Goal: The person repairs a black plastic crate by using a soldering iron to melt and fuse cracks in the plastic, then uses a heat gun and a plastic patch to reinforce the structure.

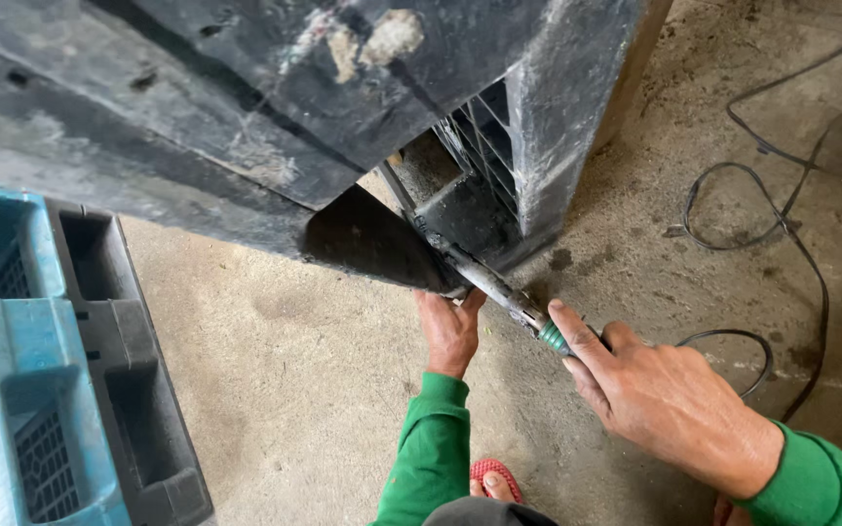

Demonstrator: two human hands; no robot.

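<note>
Head view looks down on a concrete floor (324, 390), where a large black plastic pallet (246, 117) stands tilted and fills the frame from 9 to 1 o'clock. The left hand (450, 331), just below centre, presses its fingers up against the pallet's lower edge; its grip is closed on that edge, with the fingertips hidden under the plastic. The right hand (655, 390), at about 4 o'clock, has its grip wrapped around a metal-barrelled tool (499, 290) with a green collar, the forefinger laid along the handle. The tool slants up toward 10 o'clock, and its tip touches the pallet's broken corner, just beside the left hand. A black cable (791, 244) trails from the tool's rear and loops across the floor between 2 and 4 o'clock. Both arms wear green sleeves (431, 448). A red sandal (494, 477) shows at 6 o'clock. A blue pallet (12, 370) lies on a black one (138, 390) between 8 and 9 o'clock, well apart from the hands.
</note>
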